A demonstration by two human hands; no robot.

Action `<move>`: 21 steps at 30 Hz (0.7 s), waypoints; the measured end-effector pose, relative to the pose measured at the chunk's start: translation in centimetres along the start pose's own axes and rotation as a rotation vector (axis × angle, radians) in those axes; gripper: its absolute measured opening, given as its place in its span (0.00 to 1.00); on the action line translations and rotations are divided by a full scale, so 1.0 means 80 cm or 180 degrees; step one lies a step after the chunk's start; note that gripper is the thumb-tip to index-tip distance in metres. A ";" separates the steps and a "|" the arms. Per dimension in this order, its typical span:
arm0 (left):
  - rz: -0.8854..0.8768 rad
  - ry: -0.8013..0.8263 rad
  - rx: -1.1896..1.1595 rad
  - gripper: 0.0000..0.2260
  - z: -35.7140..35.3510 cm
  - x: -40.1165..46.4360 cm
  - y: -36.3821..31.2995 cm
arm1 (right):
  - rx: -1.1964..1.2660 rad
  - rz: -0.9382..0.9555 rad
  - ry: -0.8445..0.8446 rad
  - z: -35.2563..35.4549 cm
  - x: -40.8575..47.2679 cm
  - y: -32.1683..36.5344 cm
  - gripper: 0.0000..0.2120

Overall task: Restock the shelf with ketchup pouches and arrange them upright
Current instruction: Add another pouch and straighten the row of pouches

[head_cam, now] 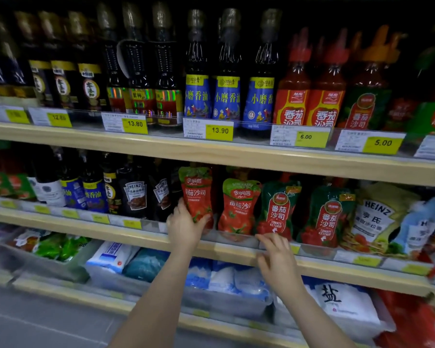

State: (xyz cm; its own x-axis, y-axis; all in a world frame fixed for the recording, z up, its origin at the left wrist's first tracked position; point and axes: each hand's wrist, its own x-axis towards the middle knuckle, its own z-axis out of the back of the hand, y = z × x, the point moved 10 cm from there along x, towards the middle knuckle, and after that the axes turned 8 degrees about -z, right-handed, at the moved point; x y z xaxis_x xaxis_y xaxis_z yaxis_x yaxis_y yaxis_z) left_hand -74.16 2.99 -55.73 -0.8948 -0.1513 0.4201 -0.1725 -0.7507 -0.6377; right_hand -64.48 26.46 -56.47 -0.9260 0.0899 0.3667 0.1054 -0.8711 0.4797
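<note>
On the middle shelf stand several ketchup pouches. My left hand grips the lower part of the leftmost red pouch with a green top, which stands upright. A second red pouch stands just to its right. Two dark green ketchup pouches follow further right. My right hand hovers at the shelf's front edge below the first green pouch, fingers loosely spread, holding nothing.
Dark Heinz sauce bottles stand left of the pouches, yellow Heinz pouches to the right. The top shelf holds sauce and sesame oil bottles behind price tags. The bottom shelf has salt bags in clear bins.
</note>
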 end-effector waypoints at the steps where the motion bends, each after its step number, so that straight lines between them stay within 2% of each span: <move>1: -0.0086 -0.0149 0.0048 0.33 0.001 -0.002 0.002 | 0.0004 -0.0012 -0.0029 -0.001 0.000 -0.001 0.21; 3: -0.0162 -0.0292 0.0033 0.27 0.002 -0.006 0.006 | 0.0009 -0.0073 -0.0075 -0.001 0.001 -0.001 0.21; 6: -0.0226 -0.0128 -0.0007 0.25 -0.006 -0.001 0.009 | 0.0052 -0.0212 -0.0131 0.001 0.003 0.003 0.18; 11: 0.0081 0.0726 -0.0389 0.31 -0.026 0.036 0.032 | 0.0530 -0.0420 -0.0402 0.011 0.017 0.025 0.16; 14: 0.0227 0.0798 -0.1252 0.35 -0.034 0.046 0.030 | 0.0775 -0.0589 -0.0601 0.010 0.028 0.035 0.17; 15: 0.0179 0.0710 -0.1313 0.34 -0.033 0.046 0.026 | 0.0803 -0.0654 -0.0645 0.009 0.030 0.035 0.18; 18: -0.0185 0.0603 -0.0824 0.27 -0.033 0.043 0.018 | 0.0904 -0.0775 -0.0750 0.003 0.033 0.029 0.18; 21: -0.0393 0.0977 -0.1331 0.25 -0.044 0.043 0.016 | 0.0982 -0.0864 -0.0801 0.000 0.032 0.022 0.19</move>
State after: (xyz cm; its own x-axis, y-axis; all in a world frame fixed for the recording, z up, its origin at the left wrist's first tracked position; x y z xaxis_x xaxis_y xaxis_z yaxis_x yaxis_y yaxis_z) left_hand -78.92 3.77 -57.39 -0.9259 0.1641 0.3402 -0.3776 -0.4213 -0.8246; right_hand -66.66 25.19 -54.72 -0.8225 0.4414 0.3587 0.0099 -0.6195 0.7849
